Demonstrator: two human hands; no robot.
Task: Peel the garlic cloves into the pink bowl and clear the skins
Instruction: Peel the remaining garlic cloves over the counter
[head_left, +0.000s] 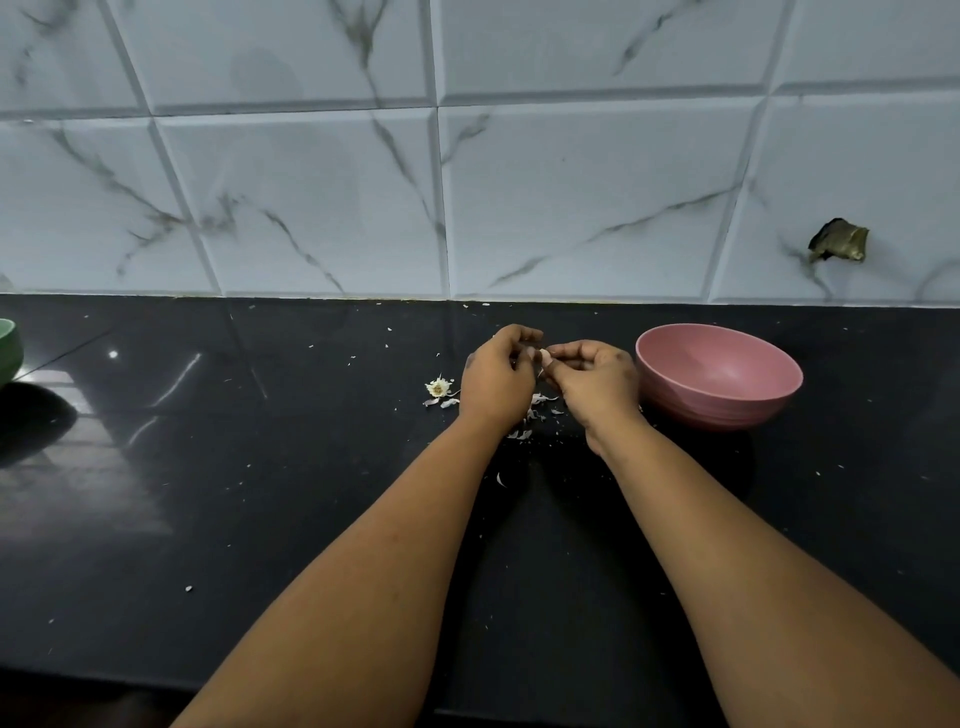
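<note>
Round matte pink plastic bowl sits upright centre-right of frame on the glossy black stone desk, just beside the right hand; inside looks bare from this angle. Pale papery garlic skins lie scattered on desk under & between the wrists. Dry whitish garlic root stub sits just left of the left hand. Small white garlic clove is at frame centre, held above the desk betw. both hands. Grey-veined white wall tiles fill the upper half; green bowl edge at far left. Both forearms reach in from bottom. Left hand curled, grip closed, what it holds can't tell. Right hand grip pinching the clove w/ fingertips.
</note>
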